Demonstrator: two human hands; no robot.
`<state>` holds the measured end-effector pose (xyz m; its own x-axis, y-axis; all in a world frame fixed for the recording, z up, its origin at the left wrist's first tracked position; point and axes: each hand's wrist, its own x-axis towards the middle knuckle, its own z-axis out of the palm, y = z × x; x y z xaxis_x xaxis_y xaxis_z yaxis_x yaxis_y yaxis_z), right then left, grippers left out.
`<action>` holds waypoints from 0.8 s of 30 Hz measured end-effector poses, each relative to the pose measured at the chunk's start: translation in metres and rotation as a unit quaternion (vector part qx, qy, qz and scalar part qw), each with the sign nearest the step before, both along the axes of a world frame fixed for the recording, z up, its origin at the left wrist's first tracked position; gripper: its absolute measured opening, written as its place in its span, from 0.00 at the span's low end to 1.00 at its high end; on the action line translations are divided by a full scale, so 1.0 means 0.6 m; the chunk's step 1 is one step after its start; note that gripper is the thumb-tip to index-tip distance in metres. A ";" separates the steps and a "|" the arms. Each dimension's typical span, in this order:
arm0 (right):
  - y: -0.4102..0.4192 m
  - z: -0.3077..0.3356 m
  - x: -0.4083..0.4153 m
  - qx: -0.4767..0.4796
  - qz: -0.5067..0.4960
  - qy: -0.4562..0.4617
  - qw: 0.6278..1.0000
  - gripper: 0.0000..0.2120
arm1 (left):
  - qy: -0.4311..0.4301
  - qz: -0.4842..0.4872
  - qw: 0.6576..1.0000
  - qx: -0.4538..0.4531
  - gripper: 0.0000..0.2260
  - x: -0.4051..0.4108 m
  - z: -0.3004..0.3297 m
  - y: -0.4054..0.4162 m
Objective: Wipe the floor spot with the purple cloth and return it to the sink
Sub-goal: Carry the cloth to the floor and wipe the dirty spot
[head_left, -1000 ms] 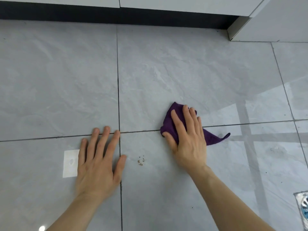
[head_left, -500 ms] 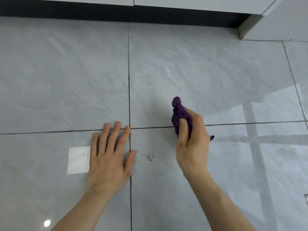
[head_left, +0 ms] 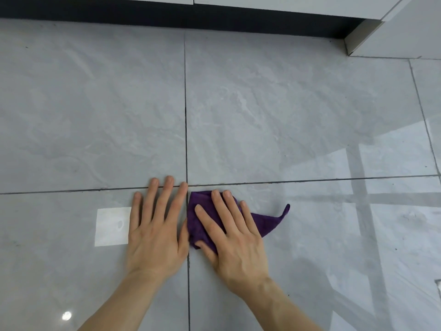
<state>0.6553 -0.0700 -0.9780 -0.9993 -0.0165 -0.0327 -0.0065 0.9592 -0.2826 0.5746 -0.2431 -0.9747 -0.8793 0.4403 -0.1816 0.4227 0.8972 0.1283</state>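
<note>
Glossy grey floor tiles (head_left: 262, 115) fill the view, crossed by dark grout lines (head_left: 186, 139), with a black kickboard (head_left: 167, 17) under pale cabinets along the far edge and window glare lying across the right side. Near the middle, the right hand (head_left: 229, 237) lies flat with fingers spread on the purple cloth (head_left: 198, 225), pressing it to the tile just right of the vertical grout line; a pointed tail of the cloth trails out to the right. The left hand (head_left: 155, 230) is empty and open, palm down on the neighbouring tile, its thumb touching or nearly touching the cloth's left edge, seemingly propping the body. The spot itself cannot be seen; it is presumably under the cloth, so nothing shows whether it has lifted. The risks from here look modest but real: a light pass could smear the dirt instead of taking it up, or push crumbs left into the grout, where they would lodge. The bunched cloth gives uneven contact, so part of the spot could be missed. The shiny tile may be slick once damp, and the bracing hand could slide. The sink is out of view, so the return trip remains undone.
</note>
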 end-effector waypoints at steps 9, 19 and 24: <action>0.045 0.012 -0.124 -0.007 -0.029 0.007 1.000 0.27 | -0.014 0.019 1.000 0.013 0.30 0.003 0.004 -0.004; 0.117 0.013 -0.146 -0.003 -0.163 0.019 0.986 0.25 | -0.018 0.015 1.000 0.016 0.30 0.002 -0.003 0.003; 0.120 0.006 -0.078 -0.029 -0.204 0.037 0.978 0.23 | -0.013 0.014 1.000 0.011 0.30 0.004 -0.008 -0.002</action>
<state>0.6088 0.0022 -0.9743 -0.9224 0.3851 0.0295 0.3515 0.8687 -0.3491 0.5771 -0.2446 -0.9793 -0.8862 0.4204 -0.1944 0.3946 0.9051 0.1586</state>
